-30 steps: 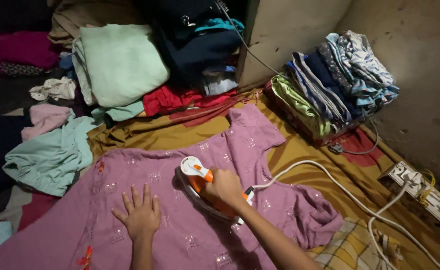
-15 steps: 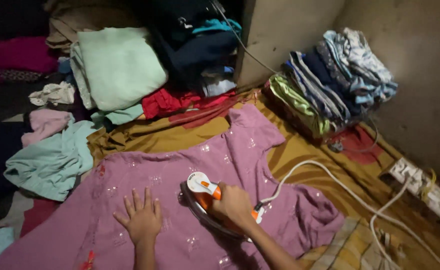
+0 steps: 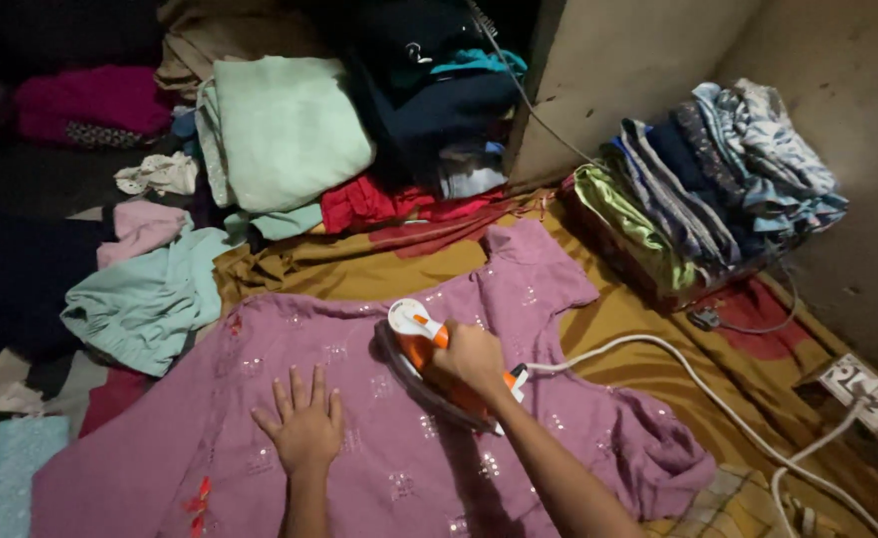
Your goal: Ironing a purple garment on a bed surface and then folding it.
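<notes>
Iron (image 3: 429, 354) seemingly shifted, right hand (image 3: 471, 357) gripping.

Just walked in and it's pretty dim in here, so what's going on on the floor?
A person is ironing. The right hand grips an orange and white iron resting on a pink garment spread over a mustard cloth. The left hand lies flat on the garment, fingers spread, beside the iron. The iron's white cord runs off to the right toward a power strip. Folded clothes are stacked by the wall.
</notes>
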